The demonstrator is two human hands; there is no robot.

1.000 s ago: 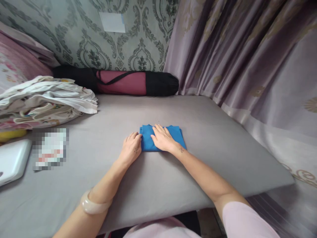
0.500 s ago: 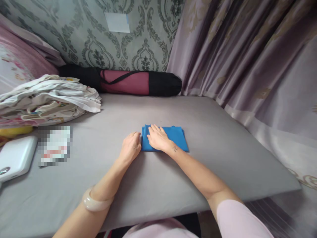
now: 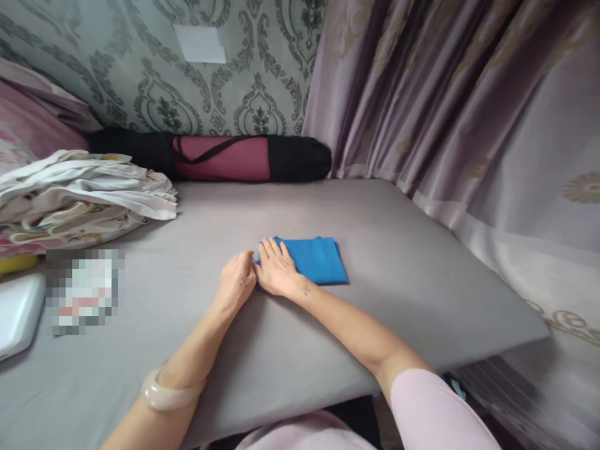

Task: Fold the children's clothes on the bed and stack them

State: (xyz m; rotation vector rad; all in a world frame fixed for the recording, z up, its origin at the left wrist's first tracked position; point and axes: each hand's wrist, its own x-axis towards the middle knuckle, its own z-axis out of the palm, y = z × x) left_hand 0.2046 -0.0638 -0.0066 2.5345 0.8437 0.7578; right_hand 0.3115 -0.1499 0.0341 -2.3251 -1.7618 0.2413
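Observation:
A folded blue cloth (image 3: 316, 260) lies flat on the grey mattress (image 3: 384, 250) in front of me. My right hand (image 3: 276, 270) lies flat on the cloth's left end, fingers stretched out and together. My left hand (image 3: 237, 282) rests on the mattress just left of the cloth with its fingers curled under, touching the right hand; whether it pinches the cloth's edge is hidden. A pale bangle (image 3: 171, 392) sits on my left wrist.
A pile of folded white patterned fabric (image 3: 79, 197) lies at the left. A maroon and black rolled bag (image 3: 220, 156) rests against the wall at the back. A white device (image 3: 19, 312) and a blurred packet (image 3: 82, 290) lie near left. Curtains (image 3: 469, 112) hang on the right.
My right hand slid left across the blue cloth to its left end, baring more of the cloth. My left hand stayed beside it, and the two hands now touch.

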